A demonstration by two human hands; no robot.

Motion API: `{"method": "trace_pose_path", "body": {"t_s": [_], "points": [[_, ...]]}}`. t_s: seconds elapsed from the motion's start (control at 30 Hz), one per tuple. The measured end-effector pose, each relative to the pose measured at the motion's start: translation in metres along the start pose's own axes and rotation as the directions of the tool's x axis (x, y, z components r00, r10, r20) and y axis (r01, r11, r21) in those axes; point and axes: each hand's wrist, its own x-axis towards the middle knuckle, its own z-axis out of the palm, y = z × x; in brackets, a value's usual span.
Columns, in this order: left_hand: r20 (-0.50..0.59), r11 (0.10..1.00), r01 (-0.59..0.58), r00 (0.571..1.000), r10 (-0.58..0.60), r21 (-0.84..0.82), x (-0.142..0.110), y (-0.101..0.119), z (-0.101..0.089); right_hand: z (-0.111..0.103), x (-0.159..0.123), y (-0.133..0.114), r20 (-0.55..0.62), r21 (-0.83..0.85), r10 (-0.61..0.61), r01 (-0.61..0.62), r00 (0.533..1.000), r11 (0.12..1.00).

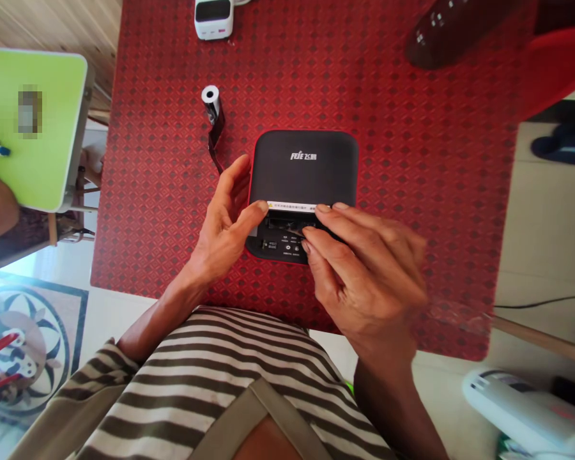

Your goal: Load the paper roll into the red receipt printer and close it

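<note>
Blk device [304, 174] under R hand [368, 268], fingertips bunched at slot [282, 223], pinch unclear; L hand [223, 233] spread at L edge.

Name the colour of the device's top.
The device's top is black, as the head view shows.

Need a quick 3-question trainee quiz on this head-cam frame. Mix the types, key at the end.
1. Multiple choice: where is the left hand relative to the black device?
A) At its left side
B) At its right side
C) Beyond its far edge

2. True or false: the white device is nearer the black device than the roll with the dark tail is.

3. Short answer: which hand is at the right end of the white label strip?

Key:
1. A
2. False; the roll is nearer.
3. The right hand.
</note>
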Motion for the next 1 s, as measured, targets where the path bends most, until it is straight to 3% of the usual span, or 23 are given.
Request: {"method": "trace_pose_path", "body": {"t_s": [0.17, 0.4, 0.53, 0.7, 0.9, 1.0], "points": [[0.001, 1.000, 0.001, 1.000, -0.001, 0.004, -0.001, 0.004, 0.004, -0.001, 0.000, -0.003, 0.009, 0.005, 0.005, -0.006, 1.000, 1.000], [-0.023, 1.000, -0.024, 0.999, 0.024, -0.001, 0.000, 0.004, 0.008, 0.002, 0.002, -0.008, -0.017, 0.052, 0.104, -0.103, 0.994, 0.993], [-0.043, 0.999, 0.019, 0.999, -0.021, -0.032, -0.005, 0.001, 0.010, 0.002, 0.001, -0.006, -0.046, 0.151, 0.146, -0.138, 0.988, 0.979], [0.007, 0.993, 0.061, 0.998, -0.060, -0.104, -0.023, 0.004, 0.001, 0.007, -0.018, -0.004, -0.259, 0.160, 0.242, -0.205, 0.935, 0.966], [0.033, 0.992, 0.052, 0.998, -0.049, -0.115, -0.026, 0.006, -0.008, 0.026, -0.038, -0.012, -0.356, 0.203, 0.365, -0.310, 0.860, 0.929], [0.041, 0.990, 0.049, 0.998, -0.044, -0.132, -0.024, 0.005, -0.008, 0.029, -0.041, -0.014, -0.341, 0.232, 0.401, -0.337, 0.850, 0.912]]}}
